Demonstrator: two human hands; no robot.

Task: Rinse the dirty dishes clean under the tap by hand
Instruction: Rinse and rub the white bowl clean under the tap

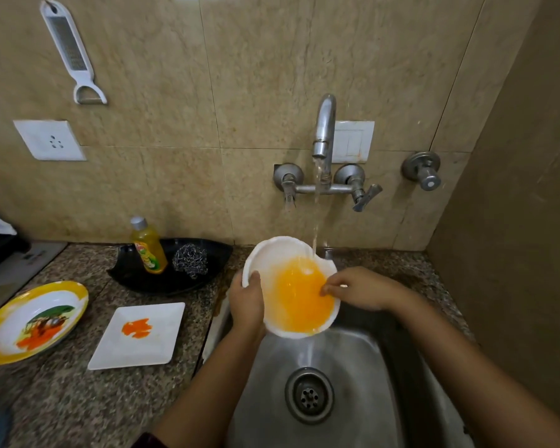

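A: What is held by the hands?

B: A white bowl, smeared orange-yellow inside, is gripped at its left rim by the left hand, with the thumb laid over the edge. The fingers of the right hand are bent and their tips are set against the bowl's inner right wall. Whether the rim is pinched there cannot be told through the blur.

A: Where is the bowl kept?

B: It is held tilted over the back of the steel sink, under the tap. The water stream is caught in it and spilled over the near rim toward the drain.

A: What is laid on the desk?

B: To the left, a square white plate marked with an orange smear is set beside a yellow-rimmed round plate. Behind them, a dish-soap bottle and a steel scourer are kept in a black tray.
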